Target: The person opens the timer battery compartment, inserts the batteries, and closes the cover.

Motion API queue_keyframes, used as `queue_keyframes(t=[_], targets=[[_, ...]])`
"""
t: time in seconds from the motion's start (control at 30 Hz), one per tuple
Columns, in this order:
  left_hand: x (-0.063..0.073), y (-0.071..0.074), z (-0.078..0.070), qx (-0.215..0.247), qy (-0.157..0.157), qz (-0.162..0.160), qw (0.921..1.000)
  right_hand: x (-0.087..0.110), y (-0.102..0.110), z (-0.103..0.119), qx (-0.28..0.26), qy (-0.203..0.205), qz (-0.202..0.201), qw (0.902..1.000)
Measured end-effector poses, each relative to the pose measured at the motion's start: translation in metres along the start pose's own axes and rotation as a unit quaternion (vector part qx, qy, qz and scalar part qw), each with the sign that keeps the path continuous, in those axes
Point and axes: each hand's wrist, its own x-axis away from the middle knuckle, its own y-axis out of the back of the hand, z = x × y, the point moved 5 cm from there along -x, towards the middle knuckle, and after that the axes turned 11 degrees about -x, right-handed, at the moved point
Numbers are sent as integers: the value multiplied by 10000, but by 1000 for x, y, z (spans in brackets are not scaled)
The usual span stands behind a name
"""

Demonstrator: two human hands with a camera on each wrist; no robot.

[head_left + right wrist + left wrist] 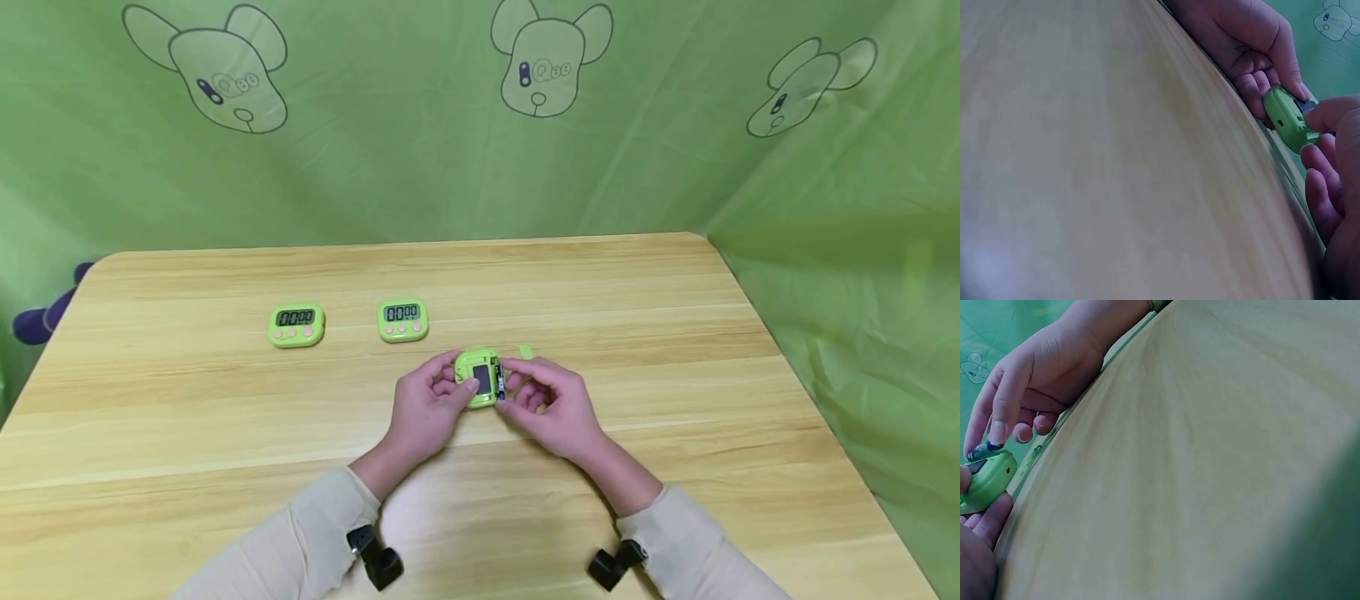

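My left hand (429, 410) holds a green digital timer (467, 367) with its back turned up, the thumb lying over the dark panel on it. Between the thumb and index finger of my right hand (553, 407) is a small battery (501, 383), pinched by its two ends at the timer's right edge. In the left wrist view the battery (985, 450) sits right at the top of the timer (991, 481); whether it is seated in the slot I cannot tell. The right wrist view shows the timer (1286, 119) between both hands, the battery mostly hidden by fingers.
Two more green timers, a left one (296, 325) and a middle one (402, 321), lie face up with lit digits. A small green piece (527, 352), perhaps a battery cover, lies just beyond my right hand. The wooden table (187, 433) meets a green curtain (420, 167) behind.
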Motion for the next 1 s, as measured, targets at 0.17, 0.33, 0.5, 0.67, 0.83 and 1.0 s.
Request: queue_keyframes(t=[0.17,0.33,0.5,0.67,0.83,1.0], targets=[[-3,-3,10,13,-4,17,10000,-1,-2,2,230,325,-10,9992],[-8,-11,38,126,35,18,9999,0,-1,-1,271,309,-128,9991],[-8,-10,41,166,-20,10,9999,4,3,-21,385,-66,-281,9988],[-7,-10,40,265,11,69,9996,7,5,-41,425,-621,-123,9971],[-8,-12,40,516,46,198,9985,6,5,-44,303,-666,-195,9971],[-9,-13,39,499,-7,188,9986,3,5,-43,45,-802,-416,9959]])
